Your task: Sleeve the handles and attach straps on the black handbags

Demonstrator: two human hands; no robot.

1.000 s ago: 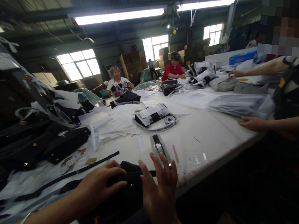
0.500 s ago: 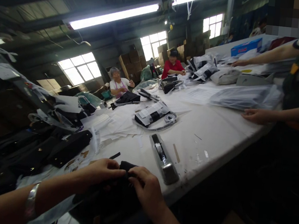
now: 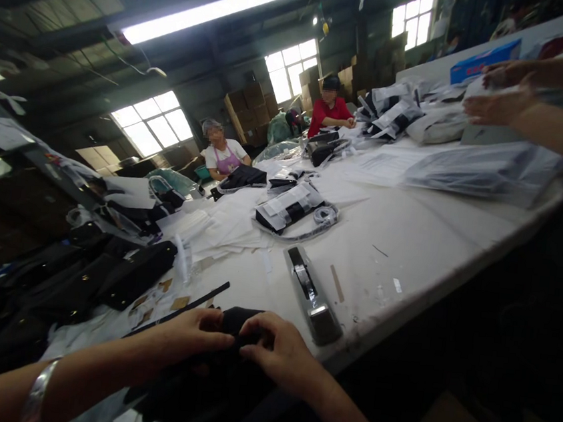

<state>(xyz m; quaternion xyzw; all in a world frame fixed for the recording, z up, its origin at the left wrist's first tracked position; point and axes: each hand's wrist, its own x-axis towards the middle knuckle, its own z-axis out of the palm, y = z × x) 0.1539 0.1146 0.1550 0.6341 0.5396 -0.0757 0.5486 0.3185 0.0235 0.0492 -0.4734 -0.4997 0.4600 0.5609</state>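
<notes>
Black item (image 3: pixel 220 382) between and beneath the fingers (image 3: pixel 264 322)

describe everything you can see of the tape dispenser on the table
The dispenser is long, narrow and grey, with a dark recess toward its far end and a shiny, metallic-looking part toward its near end. The body looks like hard plastic, though blur hides detail. It lies at a slant on the white table, near end by the edge, beyond the right hand, apparently clear of it.
</notes>
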